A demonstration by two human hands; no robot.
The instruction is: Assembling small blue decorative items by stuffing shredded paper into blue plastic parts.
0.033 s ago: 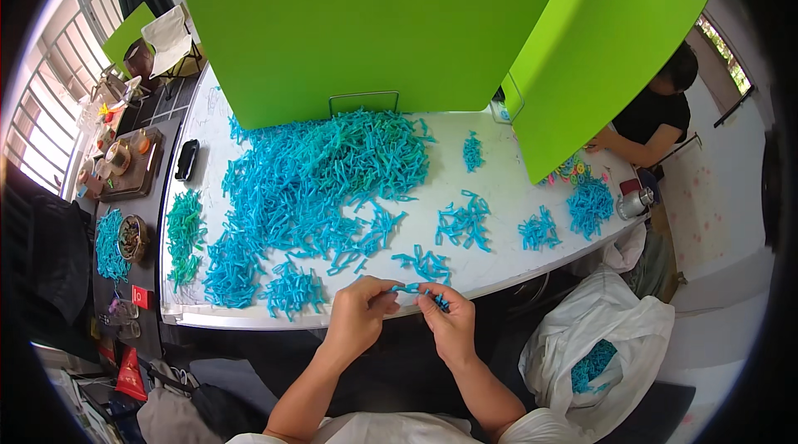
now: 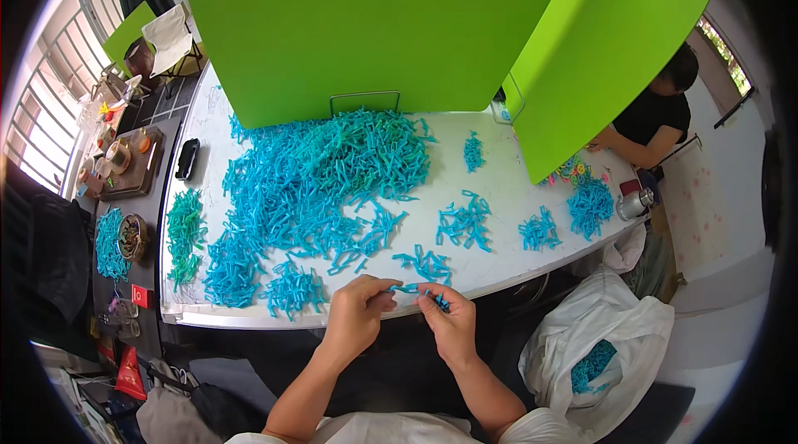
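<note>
My left hand (image 2: 357,309) pinches one end of a small, narrow blue plastic piece (image 2: 406,288) at the table's front edge. The other end runs to the fingertips of my right hand (image 2: 451,326), which is closed too. More blue pieces (image 2: 441,303) stick out beside that hand's thumb. Just beyond my hands lies a small cluster of blue pieces (image 2: 426,264). A big heap of blue and teal pieces (image 2: 316,186) spreads over the left and middle of the white table (image 2: 490,278). Whether the stretched piece is one link or two joined is too small to tell.
Smaller piles (image 2: 464,221) lie to the right, and a green pile (image 2: 184,232) to the left. Tall green panels (image 2: 366,28) stand at the back. A person (image 2: 657,115) sits behind the right panel. An open white sack (image 2: 640,319) holding blue pieces stands at lower right.
</note>
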